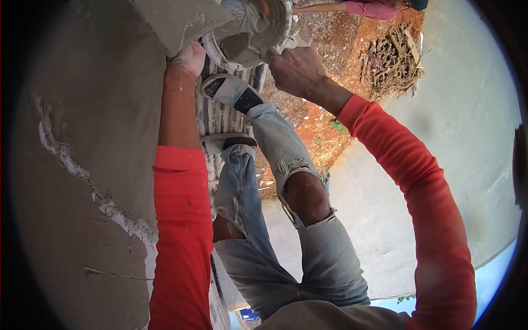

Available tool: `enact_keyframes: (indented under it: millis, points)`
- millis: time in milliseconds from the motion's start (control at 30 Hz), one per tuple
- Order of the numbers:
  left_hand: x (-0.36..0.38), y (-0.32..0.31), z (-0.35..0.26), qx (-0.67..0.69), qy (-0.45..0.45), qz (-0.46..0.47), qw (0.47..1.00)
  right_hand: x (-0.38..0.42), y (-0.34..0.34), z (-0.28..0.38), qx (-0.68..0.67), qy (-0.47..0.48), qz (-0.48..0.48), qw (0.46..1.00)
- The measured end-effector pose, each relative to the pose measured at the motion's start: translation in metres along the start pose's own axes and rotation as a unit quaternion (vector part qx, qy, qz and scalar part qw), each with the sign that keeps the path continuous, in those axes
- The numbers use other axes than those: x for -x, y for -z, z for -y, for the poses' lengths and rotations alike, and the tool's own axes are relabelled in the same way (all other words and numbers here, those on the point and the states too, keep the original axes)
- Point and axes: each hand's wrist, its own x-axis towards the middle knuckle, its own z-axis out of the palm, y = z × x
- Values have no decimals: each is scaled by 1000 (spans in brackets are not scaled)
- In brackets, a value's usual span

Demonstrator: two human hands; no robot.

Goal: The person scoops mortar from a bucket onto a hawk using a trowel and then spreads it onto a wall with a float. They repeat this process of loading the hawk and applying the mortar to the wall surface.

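My left hand (191, 58) is closed beneath a flat, mortar-smeared hawk (179, 22) at the top of the view; the board hides most of the fingers. My right hand (298, 70) is wrapped around the handle of a trowel (235, 46), whose grey-coated blade reaches into a bucket (210, 50). Wet grey mortar (258, 33) lies inside the bucket and clings to its rim. The hawk's edge overlaps the bucket's left side.
I stand in sandals on a slatted platform (213, 118). A plastered wall (88, 181) with a rough, crusted seam rises on the left. Red soil (308, 110) lies below, with a pile of sticks (391, 60). Another person's arm (322, 7) reaches toward the bucket.
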Motion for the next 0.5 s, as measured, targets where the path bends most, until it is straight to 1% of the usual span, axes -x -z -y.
enact_keyframes:
  millis: [33, 100, 133, 200, 300, 400, 433, 500]
  points:
    - [2, 2, -4, 26, 22, 9, 999, 7, 1, -10, -4, -23, 16, 1000]
    - [-4, 0, -8, 46, 32, 24, 998, 15, 1, -32, -10, -68, 45, 997]
    - [-1, -3, -4, 40, 30, 24, 998, 13, 9, -36, -9, -46, -10, 999]
    - [-1, -9, -2, 28, 33, 26, 999, -3, 26, -47, -37, -63, -26, 997]
    - [-4, -8, -7, 12, 39, 20, 999, -67, -21, -86, -93, 4, -66, 993]
    - [-5, -13, -9, 9, 26, 3, 1000, -72, -22, -45, -16, -34, -36, 999]
    - [1, -21, -10, 3, 27, -2, 1000, -61, -38, -40, 37, 22, -99, 994]
    - [8, -24, -11, 7, 43, 0, 999, -46, -44, -46, 27, 27, -45, 998]
